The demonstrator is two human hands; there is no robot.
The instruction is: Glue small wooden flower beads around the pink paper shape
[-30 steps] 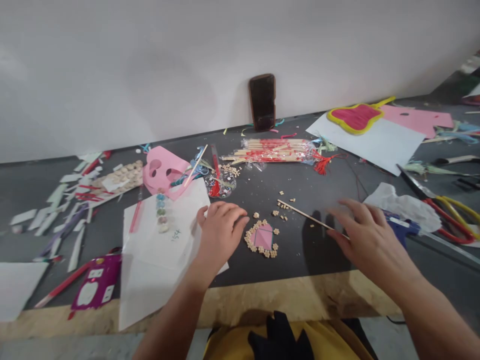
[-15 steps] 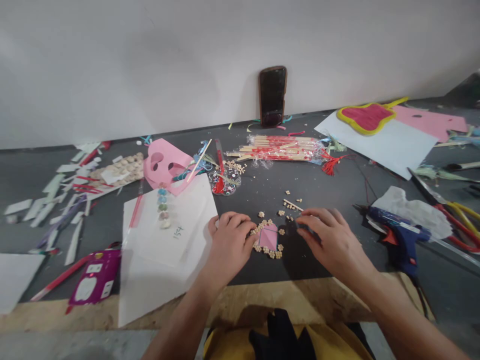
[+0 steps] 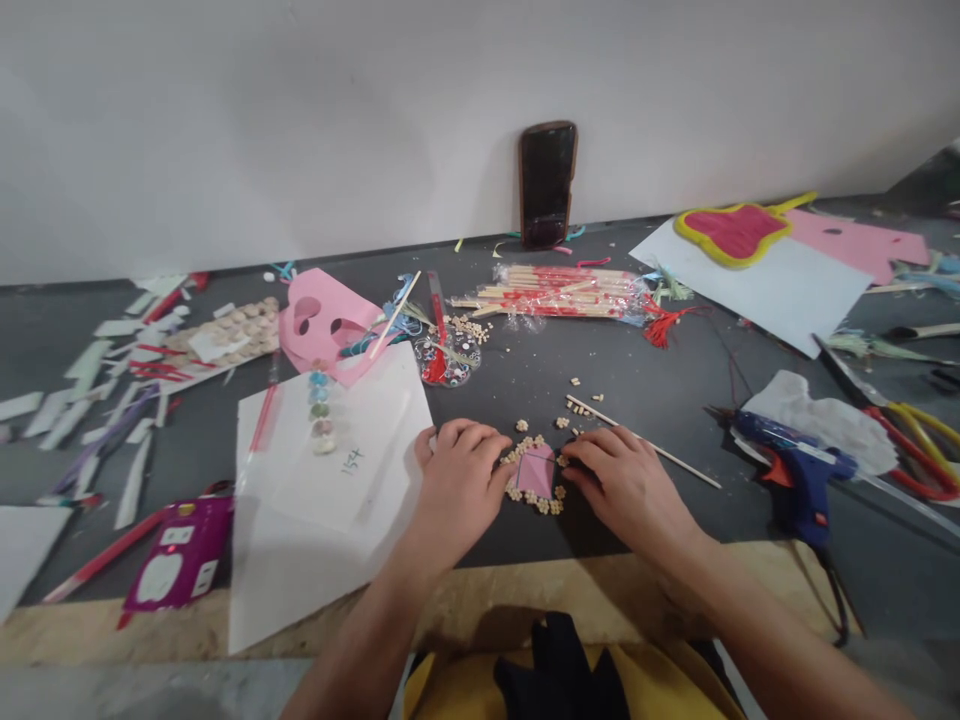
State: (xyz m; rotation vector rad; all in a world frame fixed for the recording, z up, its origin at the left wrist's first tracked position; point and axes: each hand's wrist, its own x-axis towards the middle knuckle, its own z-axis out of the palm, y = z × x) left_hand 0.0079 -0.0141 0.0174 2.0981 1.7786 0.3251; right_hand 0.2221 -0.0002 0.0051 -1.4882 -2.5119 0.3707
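Note:
In the head view a small pink paper square (image 3: 536,470), crossed by dark lines, lies on the dark table. Tiny wooden flower shapes run along its edges, and a loose flower (image 3: 522,426) sits just beyond its far side. My left hand (image 3: 465,475) is closed at the square's left edge, thumb and curled fingers steadying it. At the right edge my right hand (image 3: 626,480) pinches a small wooden flower (image 3: 562,461) between thumb and fingertips, partly hidden. A thin wooden stick (image 3: 682,466) passes behind my right hand, near several short cut pieces (image 3: 577,406).
On the right lie a blue glue gun (image 3: 795,450) and scissors (image 3: 892,425). White sheets (image 3: 300,560), a pink mask-shaped cutout (image 3: 319,315) and a purple case (image 3: 180,555) are on the left. Bagged sticks (image 3: 562,292) and a phone (image 3: 547,185) stand farther back.
My right hand has moved left to the flower at the square's right edge. The stick now lies on the table, extending right behind that hand. My left hand has stayed put.

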